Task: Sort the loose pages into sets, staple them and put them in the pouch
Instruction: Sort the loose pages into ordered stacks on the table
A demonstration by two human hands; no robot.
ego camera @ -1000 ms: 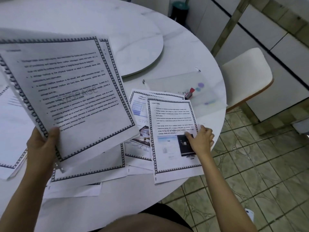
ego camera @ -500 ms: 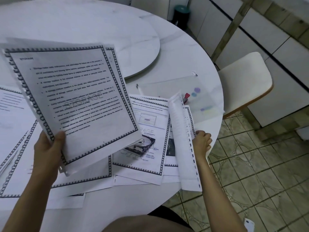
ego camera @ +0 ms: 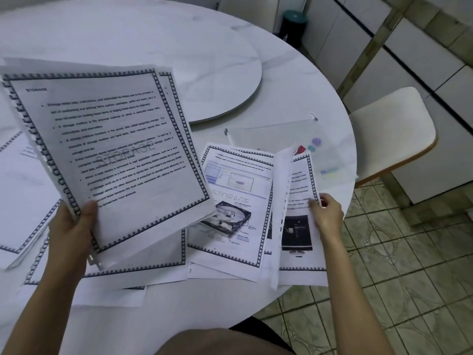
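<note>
"STORAGE" on held page, table page

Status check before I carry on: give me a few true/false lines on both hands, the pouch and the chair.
1. The left hand holds a stack of pages off the table. True.
2. The right hand lies flat on the table. False: its grip pinches the edge of a page, which stands tilted up.
3. The pouch lies on the table beyond the loose pages. True.
4. The pouch is packed with stapled sets. False: no pages show through it; loose pages lie spread on the table.
5. The chair stands at the table's left side. False: the chair stands at its right.
</note>
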